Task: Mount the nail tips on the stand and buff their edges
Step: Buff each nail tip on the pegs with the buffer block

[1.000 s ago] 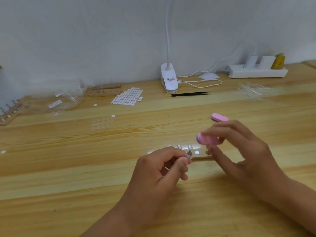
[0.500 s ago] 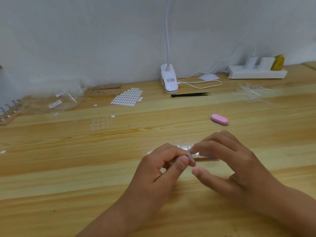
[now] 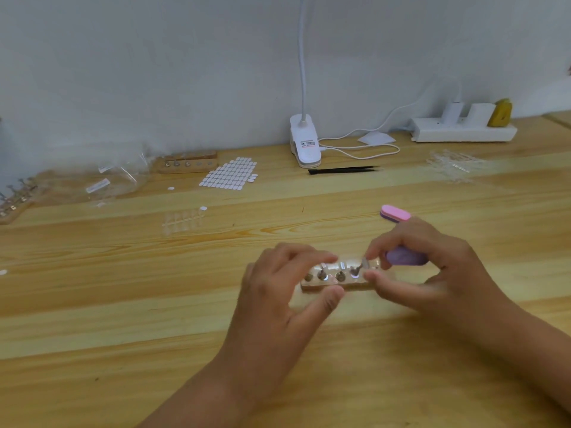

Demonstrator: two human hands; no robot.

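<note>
A small wooden stand [image 3: 355, 285] with several metal pegs lies on the table in front of me. My left hand [image 3: 278, 291] holds its left end, thumb at the front edge and fingers over the back. My right hand [image 3: 432, 273] grips a purple buffer block [image 3: 404, 256] under its fingers. Its index fingertip and thumb pinch a tilted peg carrying a clear nail tip [image 3: 363, 263] at the stand's right part. Motion blur hides whether that peg sits in its hole.
A second pink buffer block [image 3: 395, 213] lies just behind my right hand. Further back are clear nail tips [image 3: 182, 222], a sheet of white adhesive tabs [image 3: 230, 177], another wooden stand [image 3: 188, 163], black tweezers [image 3: 343, 170], a lamp clamp [image 3: 306, 146] and a power strip [image 3: 463, 132].
My left hand held the peg with the nail tip; now it grips the stand's left end. My right hand, still holding the buffer, has come down and pinches the peg over the stand.
</note>
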